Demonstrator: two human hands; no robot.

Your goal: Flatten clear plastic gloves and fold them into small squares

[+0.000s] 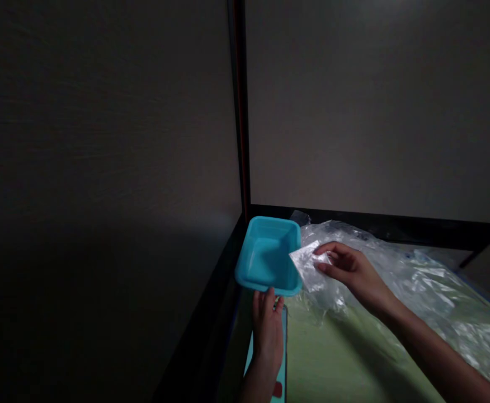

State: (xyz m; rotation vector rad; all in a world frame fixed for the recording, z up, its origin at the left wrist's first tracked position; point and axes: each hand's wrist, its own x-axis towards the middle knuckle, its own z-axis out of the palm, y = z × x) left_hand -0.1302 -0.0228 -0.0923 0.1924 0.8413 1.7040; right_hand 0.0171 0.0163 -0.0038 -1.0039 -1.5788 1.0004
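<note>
The left forearm point(257, 382) is bare; right point(425, 334) likewise.

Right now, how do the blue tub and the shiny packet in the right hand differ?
The blue tub is far larger than the shiny packet. The tub is bright blue, while the packet is pale and silvery. The packet is pinched in the right hand; the tub has the left hand at its near rim. Both have a hand at them.

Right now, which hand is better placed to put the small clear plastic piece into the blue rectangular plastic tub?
Probably the right hand: it pinches the clear plastic piece by the right rim of the blue tub. The left hand is at the near rim.
</note>
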